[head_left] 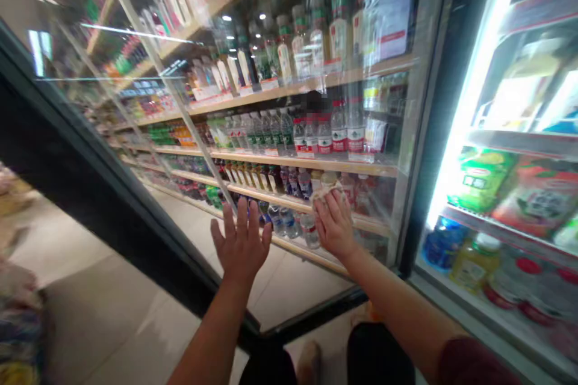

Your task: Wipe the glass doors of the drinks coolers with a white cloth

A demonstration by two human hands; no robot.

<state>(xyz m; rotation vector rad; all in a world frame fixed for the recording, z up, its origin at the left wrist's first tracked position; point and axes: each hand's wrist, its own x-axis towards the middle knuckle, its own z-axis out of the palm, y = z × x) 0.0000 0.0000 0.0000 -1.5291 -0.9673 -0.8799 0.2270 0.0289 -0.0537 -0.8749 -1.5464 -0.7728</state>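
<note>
A glass door (289, 289) in a black frame (149, 231) stands swung out in front of me. My right hand (336, 225) presses a crumpled light cloth (327, 191) against the pane, its fingers bent over it. To the left, my left hand (241, 240) is raised with fingers spread and holds nothing. Its palm faces the glass, but I cannot tell whether it touches. Bottles on wooden shelves appear in or through the pane behind both hands.
On the right is a lit cooler with a green snack bag (478, 177), a red bag (537, 195) and several bottles, among them a yellow drink bottle (474, 261). Tiled floor (99, 307) lies left of the door frame. Goods are piled at the lower left edge.
</note>
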